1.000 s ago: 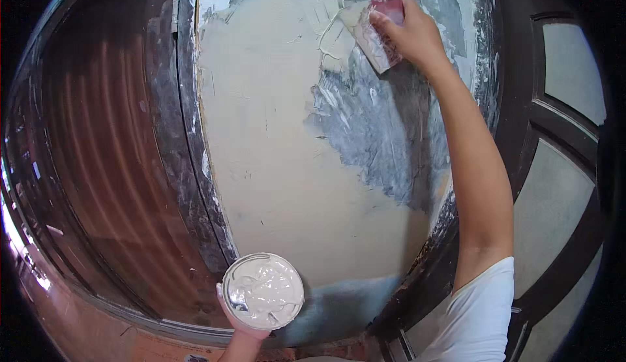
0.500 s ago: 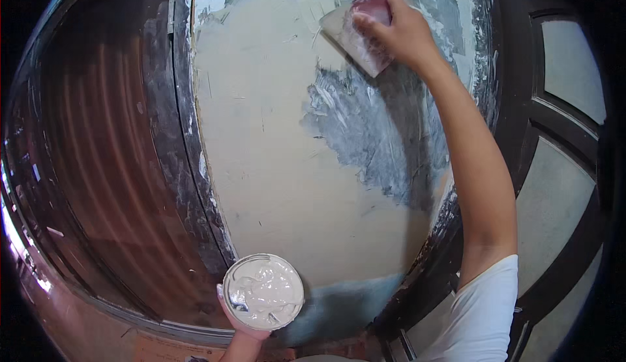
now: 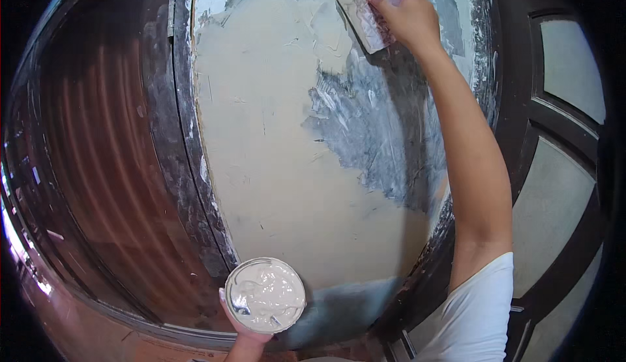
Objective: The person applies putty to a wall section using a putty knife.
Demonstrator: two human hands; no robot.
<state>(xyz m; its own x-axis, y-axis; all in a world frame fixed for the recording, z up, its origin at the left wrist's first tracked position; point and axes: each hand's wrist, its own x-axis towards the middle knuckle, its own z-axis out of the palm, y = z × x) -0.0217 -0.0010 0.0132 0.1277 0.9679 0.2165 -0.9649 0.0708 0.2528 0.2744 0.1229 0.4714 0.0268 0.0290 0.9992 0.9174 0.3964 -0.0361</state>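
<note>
My right hand [image 3: 417, 19] grips a wide, putty-smeared spreader [image 3: 373, 19], reddish at its upper end, held against the upper part of an upright panel [image 3: 274, 134]. Its long pale edge slants down to the right. Beige putty coats most of the panel's left and lower face, while a blue-grey patch [image 3: 375, 130] shows below the spreader. At the bottom, my left hand [image 3: 244, 329] holds a round tub [image 3: 301, 310] from beneath, its fingers wrapped round the left side. Creamy wet putty [image 3: 270, 293] lies in the tub.
Dark framing with white smears [image 3: 186, 101] borders the panel on the left, beside a brown ribbed surface [image 3: 104, 140]. To the right stands a dark door frame with pale inset panels [image 3: 554, 192]. Cardboard [image 3: 160, 349] lies on the floor at the lower left.
My right hand has moved the spreader slightly up and to the right, and it is tilted more steeply. Fresh putty ridges show where it was. The tub has barely shifted.
</note>
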